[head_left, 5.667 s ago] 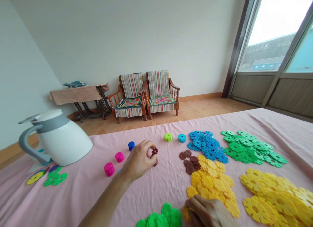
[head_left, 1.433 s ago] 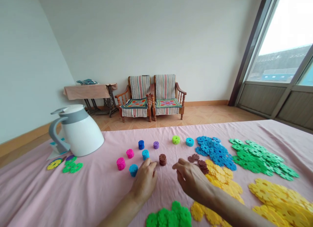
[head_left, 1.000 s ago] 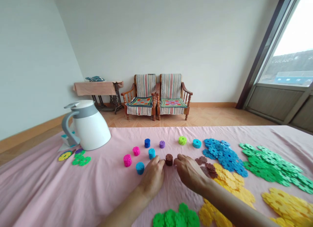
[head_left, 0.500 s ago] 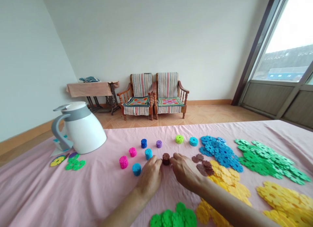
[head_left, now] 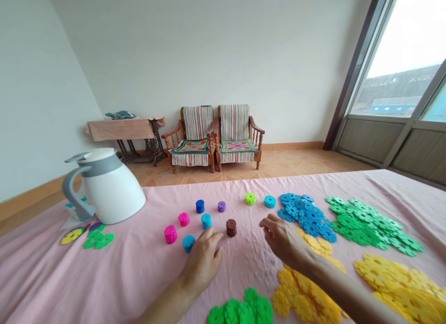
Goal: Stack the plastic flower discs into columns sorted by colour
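Note:
A short brown stack of notched plastic discs (head_left: 231, 228) stands upright on the pink cloth between my two hands. My left hand (head_left: 204, 256) is just left of it, apart from it, with fingers loosely bent and nothing visible in them. Beside that hand are a light-blue stack (head_left: 188, 243) and another light-blue stack (head_left: 206, 221). My right hand (head_left: 284, 238) hovers to the right of the brown stack, its fingers loosely curved and apart. It covers the spot of the loose brown discs, which are hidden. Blue loose discs (head_left: 308, 213) lie just beyond it.
More small stacks stand around: pink (head_left: 170, 234), dark blue (head_left: 200, 206), purple (head_left: 221, 206) and lime (head_left: 250, 199). Piles of green discs (head_left: 372, 224) and yellow discs (head_left: 400, 277) spread on the right, more green discs (head_left: 242, 310) in front. A white jug (head_left: 113, 191) stands left.
Both hands have drawn away from the brown stack, which now stands free. My right hand has moved right over the loose brown discs, my left slightly left. The view has shifted a little.

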The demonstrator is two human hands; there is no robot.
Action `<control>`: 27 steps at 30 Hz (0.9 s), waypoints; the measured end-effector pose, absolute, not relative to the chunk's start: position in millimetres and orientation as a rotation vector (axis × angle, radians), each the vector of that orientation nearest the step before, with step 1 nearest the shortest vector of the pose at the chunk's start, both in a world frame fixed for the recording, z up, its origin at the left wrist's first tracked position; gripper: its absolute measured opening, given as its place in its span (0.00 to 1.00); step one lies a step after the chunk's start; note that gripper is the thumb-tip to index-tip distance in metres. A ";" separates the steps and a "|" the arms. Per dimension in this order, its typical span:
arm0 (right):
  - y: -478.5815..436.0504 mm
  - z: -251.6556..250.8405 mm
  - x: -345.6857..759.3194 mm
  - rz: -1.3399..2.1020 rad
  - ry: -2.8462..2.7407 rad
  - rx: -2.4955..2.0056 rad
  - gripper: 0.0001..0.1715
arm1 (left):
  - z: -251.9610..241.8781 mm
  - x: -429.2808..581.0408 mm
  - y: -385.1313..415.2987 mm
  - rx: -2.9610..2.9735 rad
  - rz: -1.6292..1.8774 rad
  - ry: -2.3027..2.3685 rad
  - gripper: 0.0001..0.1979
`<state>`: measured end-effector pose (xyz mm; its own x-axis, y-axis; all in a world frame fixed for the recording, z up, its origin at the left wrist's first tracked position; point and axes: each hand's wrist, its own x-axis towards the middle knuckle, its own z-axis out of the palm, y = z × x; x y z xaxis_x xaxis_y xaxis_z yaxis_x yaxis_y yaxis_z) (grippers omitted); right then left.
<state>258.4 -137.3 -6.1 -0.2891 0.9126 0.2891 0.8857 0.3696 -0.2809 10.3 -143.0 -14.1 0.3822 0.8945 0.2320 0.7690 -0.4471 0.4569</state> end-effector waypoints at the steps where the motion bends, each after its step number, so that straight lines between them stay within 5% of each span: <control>1: -139.0 -5.9 272.2 0.091 -2.198 -1.587 0.17 | -12.4 6.8 -147.5 2.380 0.640 1.444 0.17; 15: -144.8 -38.6 344.0 0.082 -2.081 -1.594 0.20 | -32.1 -28.3 -183.1 2.445 0.821 1.392 0.18; 27: -143.8 -47.2 334.2 0.065 -2.031 -1.592 0.11 | -30.5 -27.2 -182.9 2.422 0.843 1.407 0.16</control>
<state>334.2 -143.8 -47.2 -0.1447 0.9098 0.3890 0.8829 0.2962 -0.3643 -27.2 -182.9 -30.5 0.3785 0.8491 0.3686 0.7253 -0.5194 0.4518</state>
